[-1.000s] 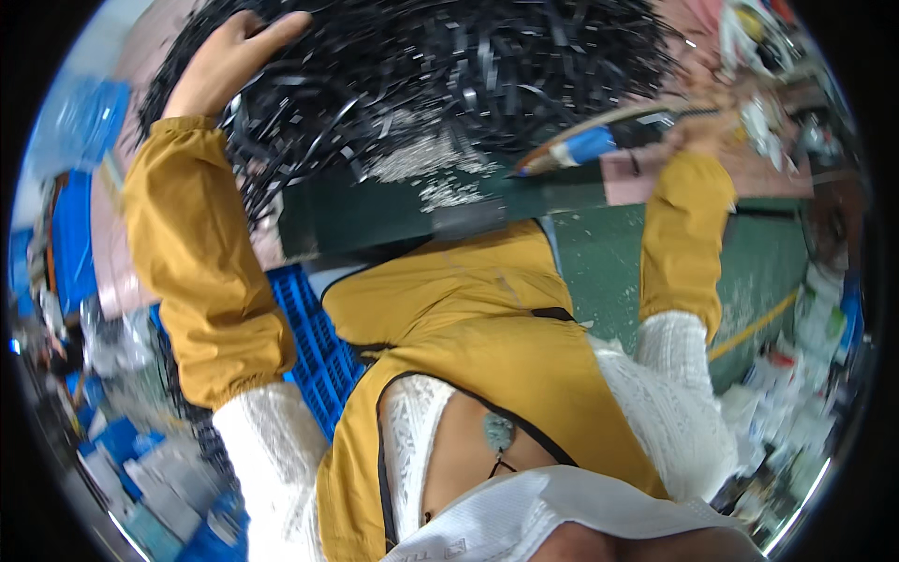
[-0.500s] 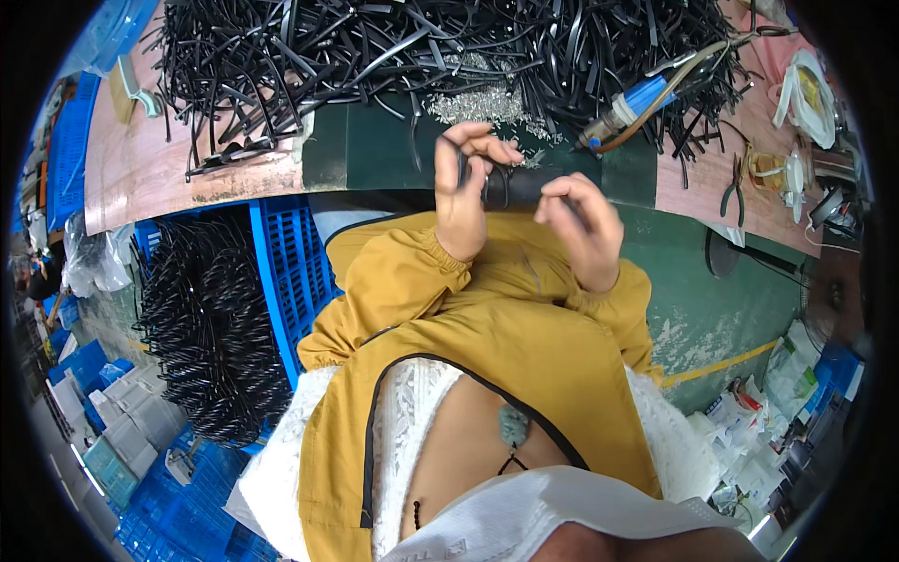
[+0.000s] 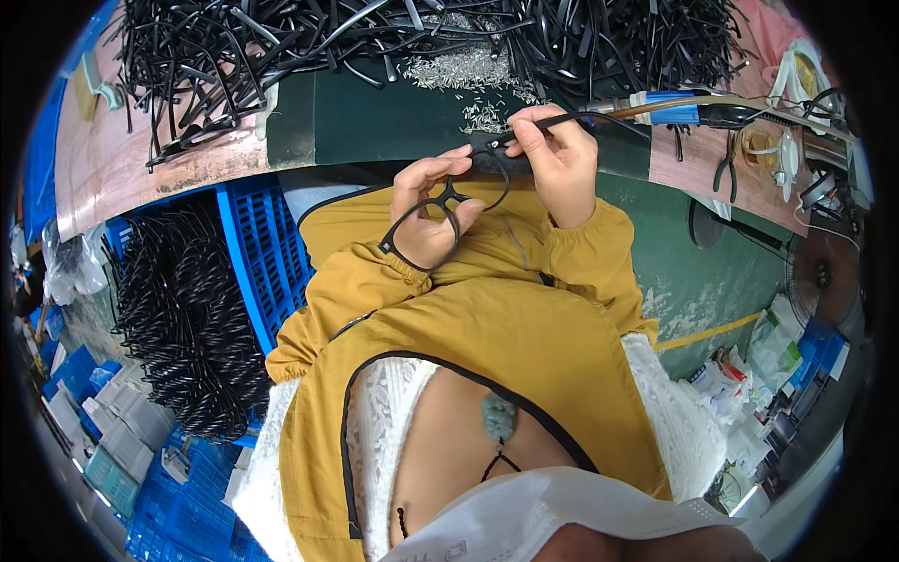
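My left hand (image 3: 426,214) is closed on a black eyeglass frame (image 3: 449,192), with one rim hanging over the fingers and the other reaching toward my right hand. My right hand (image 3: 562,161) pinches a black temple arm (image 3: 554,120) between thumb and fingers. The temple's hinge end meets the frame's corner, while its long end runs off to the right. Just beyond the hands, small silvery screw-like pieces (image 3: 482,119) lie scattered on the dark green mat (image 3: 356,122). A blue-bodied powered screwdriver (image 3: 672,108) lies beyond and right of my right hand.
Heaps of black temple arms (image 3: 272,42) cover the table's far side around a pile of silvery pieces (image 3: 459,68). Pliers (image 3: 725,169) lie at the right. Left of my lap, a blue crate (image 3: 255,245) stands beside many stacked black frames (image 3: 187,323).
My right hand, earlier apart with no temple visible in it, now holds a temple arm against the frame. My left hand has lowered and turned. The screwdriver now lies more level.
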Tool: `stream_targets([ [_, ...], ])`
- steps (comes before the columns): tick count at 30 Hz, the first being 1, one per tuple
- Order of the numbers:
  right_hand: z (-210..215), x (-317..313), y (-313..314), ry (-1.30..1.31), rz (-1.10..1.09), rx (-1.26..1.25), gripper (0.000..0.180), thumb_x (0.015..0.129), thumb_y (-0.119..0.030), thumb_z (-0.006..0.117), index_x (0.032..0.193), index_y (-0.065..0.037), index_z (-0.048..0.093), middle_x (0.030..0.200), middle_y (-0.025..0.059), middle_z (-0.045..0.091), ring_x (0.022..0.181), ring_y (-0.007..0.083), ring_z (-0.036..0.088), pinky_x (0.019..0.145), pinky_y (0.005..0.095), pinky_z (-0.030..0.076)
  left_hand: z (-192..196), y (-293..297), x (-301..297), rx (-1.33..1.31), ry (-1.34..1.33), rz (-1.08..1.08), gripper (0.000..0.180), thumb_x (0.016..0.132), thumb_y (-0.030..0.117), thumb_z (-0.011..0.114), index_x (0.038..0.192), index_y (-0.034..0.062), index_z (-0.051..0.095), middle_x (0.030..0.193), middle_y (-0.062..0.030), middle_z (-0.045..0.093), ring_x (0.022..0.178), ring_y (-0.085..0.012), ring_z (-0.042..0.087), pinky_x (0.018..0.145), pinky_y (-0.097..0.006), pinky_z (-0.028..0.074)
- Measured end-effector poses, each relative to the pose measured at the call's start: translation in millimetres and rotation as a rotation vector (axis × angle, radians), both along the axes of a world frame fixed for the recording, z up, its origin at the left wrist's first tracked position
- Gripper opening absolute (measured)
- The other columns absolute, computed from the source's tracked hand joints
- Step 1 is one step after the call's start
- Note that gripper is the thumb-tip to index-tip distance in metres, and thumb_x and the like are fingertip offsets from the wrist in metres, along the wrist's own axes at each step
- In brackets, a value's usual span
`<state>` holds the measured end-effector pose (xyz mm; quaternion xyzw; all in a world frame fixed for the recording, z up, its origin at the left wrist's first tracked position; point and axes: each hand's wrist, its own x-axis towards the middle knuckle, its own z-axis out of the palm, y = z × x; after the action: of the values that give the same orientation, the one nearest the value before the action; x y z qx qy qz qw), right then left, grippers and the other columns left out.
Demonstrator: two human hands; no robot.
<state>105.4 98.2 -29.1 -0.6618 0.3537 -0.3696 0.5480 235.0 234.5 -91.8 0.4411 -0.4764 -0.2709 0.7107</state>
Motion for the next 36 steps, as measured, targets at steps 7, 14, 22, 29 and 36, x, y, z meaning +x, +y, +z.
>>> stream_targets([
  [7, 2.0, 5.1, -1.1, 0.140, 0.005, -0.249, 0.007, 0.095, 0.003, 0.068, 0.099, 0.008, 0.069, 0.095, 0.0102, 0.067, 0.068, 0.0123, 0.067, 0.058, 0.0224, 0.054, 9.8, -3.5, -10.6, 0.062, -0.052, 0.158, 0.053, 0.075, 0.006, 0.089, 0.119, 0.0031, 0.060, 0.118, -0.0156, 0.069, 0.124, -0.0344, 0.065, 0.104, -0.041, 0.051],
  [14, 9.0, -7.9, -6.2, 0.102, 0.147, 0.056, 0.015, 0.095, 0.001, 0.066, 0.110, 0.003, 0.070, 0.104, 0.0084, 0.066, 0.085, 0.0143, 0.067, 0.075, 0.0257, 0.056, 27.1, -4.6, -9.7, 0.038, 0.084, 0.059, 0.053, 0.090, -0.005, 0.074, 0.133, 0.0023, 0.044, 0.123, -0.0156, 0.064, 0.128, -0.0301, 0.061, 0.105, -0.039, 0.051],
  [22, 57.9, 81.6, -61.8, 0.258, 0.287, -0.810, 0.031, 0.088, 0.009, 0.064, 0.117, -0.002, 0.068, 0.112, 0.0075, 0.065, 0.099, 0.0176, 0.067, 0.082, 0.0308, 0.057, 67.2, -12.3, 50.0, 0.237, 0.783, 0.094, 0.037, 0.102, 0.007, 0.052, 0.135, -0.0073, 0.047, 0.099, -0.0164, 0.068, 0.094, -0.0337, 0.074, 0.081, -0.036, 0.064],
  [29, 62.1, 159.9, -101.7, 0.372, 0.178, -1.215, 0.011, 0.084, -0.004, 0.063, 0.096, -0.004, 0.062, 0.094, 0.0135, 0.058, 0.095, 0.0318, 0.060, 0.077, 0.0398, 0.052, 68.2, -12.4, 64.2, 0.413, 0.712, 0.046, 0.055, 0.110, 0.037, 0.036, 0.131, -0.0105, 0.055, 0.081, -0.0123, 0.067, 0.074, -0.0279, 0.073, 0.066, -0.030, 0.062],
  [36, 43.3, 14.9, 0.9, 0.028, -0.065, -0.287, 0.010, 0.094, 0.006, 0.066, 0.104, 0.006, 0.063, 0.098, 0.0063, 0.066, 0.084, 0.0107, 0.066, 0.074, 0.0253, 0.057, 83.7, -16.5, 53.2, 0.824, 0.802, -0.432, 0.059, 0.108, 0.039, 0.037, 0.123, -0.0096, 0.066, 0.072, -0.0105, 0.068, 0.065, -0.0261, 0.071, 0.060, -0.028, 0.057],
])
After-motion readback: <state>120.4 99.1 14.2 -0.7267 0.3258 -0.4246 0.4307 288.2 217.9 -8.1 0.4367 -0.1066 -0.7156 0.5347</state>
